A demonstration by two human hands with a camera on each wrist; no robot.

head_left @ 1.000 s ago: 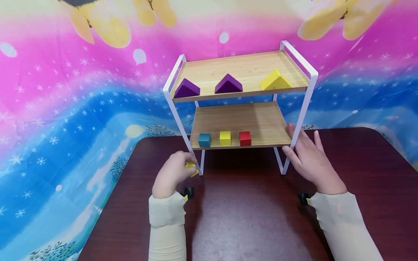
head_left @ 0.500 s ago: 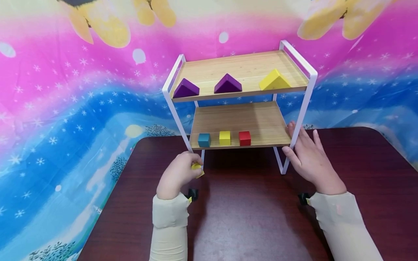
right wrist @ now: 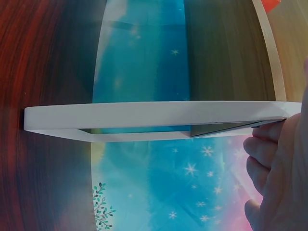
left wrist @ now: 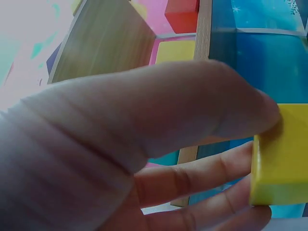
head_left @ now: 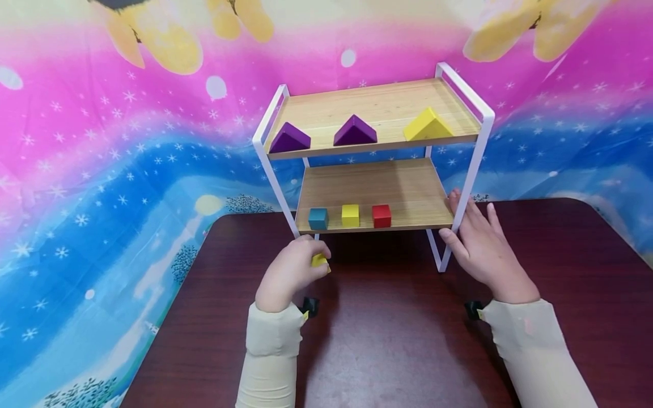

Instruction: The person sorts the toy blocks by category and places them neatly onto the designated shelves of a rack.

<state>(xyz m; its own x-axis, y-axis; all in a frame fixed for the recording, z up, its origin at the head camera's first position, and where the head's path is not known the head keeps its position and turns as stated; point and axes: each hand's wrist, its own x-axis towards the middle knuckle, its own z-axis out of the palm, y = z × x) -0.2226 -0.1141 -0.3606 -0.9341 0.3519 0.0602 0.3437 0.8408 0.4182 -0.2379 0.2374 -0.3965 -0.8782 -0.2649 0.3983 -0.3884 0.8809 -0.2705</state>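
Observation:
My left hand (head_left: 293, 271) pinches a yellow block (head_left: 318, 260) between thumb and fingers, just below the lower shelf's left front corner. In the left wrist view the thumb lies on one face of this yellow block (left wrist: 284, 159), the fingers on the other side. My right hand (head_left: 490, 255) rests with fairly straight fingers against the right front leg of a two-tier rack (head_left: 471, 170), thumb by the lower shelf's edge. Along that shelf's front sit a teal cube (head_left: 318, 219), a yellow cube (head_left: 350, 216) and a red cube (head_left: 381, 216).
On the upper shelf (head_left: 367, 105) stand two purple triangular blocks (head_left: 289, 137) and a yellow triangular block (head_left: 428, 124). The rack's white legs reach down to the dark wooden table (head_left: 388, 328). A colourful printed cloth (head_left: 153, 141) hangs behind and to the left.
My left hand has moved to the right with the yellow block, passing in front of the rack's left front leg. The right hand stays at the right leg.

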